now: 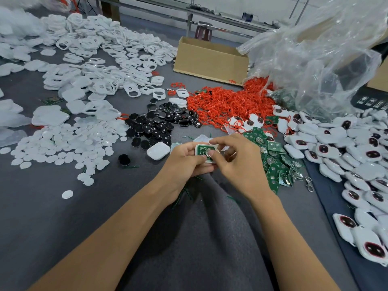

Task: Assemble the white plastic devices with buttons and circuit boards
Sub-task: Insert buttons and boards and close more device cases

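1. I am risking a crooked fit: the circuit board (202, 149) could be tipping in the white shell (210, 161) if I am pressing off-centre.
2. The shell could be slipping loose and dropping into the pile of green boards (273, 164) just to its right, if I am pushing harder than I am holding.
3. My left grip (184, 158) is curling round the shell, holding it board-up just above the counter (63, 217), right in front of me.
4. My right grip (233, 162) is curling over the shell's right end, one fingertip (212, 153) pressing the round metal disc (207, 151) on the board.
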A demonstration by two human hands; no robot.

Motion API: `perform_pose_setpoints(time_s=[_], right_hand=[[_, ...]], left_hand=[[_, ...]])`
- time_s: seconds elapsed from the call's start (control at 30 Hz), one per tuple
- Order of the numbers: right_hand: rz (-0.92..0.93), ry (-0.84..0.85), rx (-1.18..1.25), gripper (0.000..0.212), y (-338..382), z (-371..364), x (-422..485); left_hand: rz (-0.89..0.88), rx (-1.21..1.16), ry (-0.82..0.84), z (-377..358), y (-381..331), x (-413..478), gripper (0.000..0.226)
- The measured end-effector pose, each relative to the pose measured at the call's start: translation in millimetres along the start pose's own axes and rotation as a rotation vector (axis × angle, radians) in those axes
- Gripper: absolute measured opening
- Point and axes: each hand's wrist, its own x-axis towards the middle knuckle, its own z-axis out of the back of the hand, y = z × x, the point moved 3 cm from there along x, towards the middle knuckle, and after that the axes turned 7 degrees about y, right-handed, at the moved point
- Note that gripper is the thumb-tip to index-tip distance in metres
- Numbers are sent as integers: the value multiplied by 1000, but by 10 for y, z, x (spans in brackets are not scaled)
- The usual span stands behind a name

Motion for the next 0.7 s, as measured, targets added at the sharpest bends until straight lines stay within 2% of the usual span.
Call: perform_pose_setpoints(time_s=[0.33,0.7], right_hand=[[89,83,-98,16,20,2,-15],[75,125,-186,14,54,5,-25]], left_hand=[[-5,-43,3,2,0,6,30],[-13,-90,9,7,-1,5,27]])
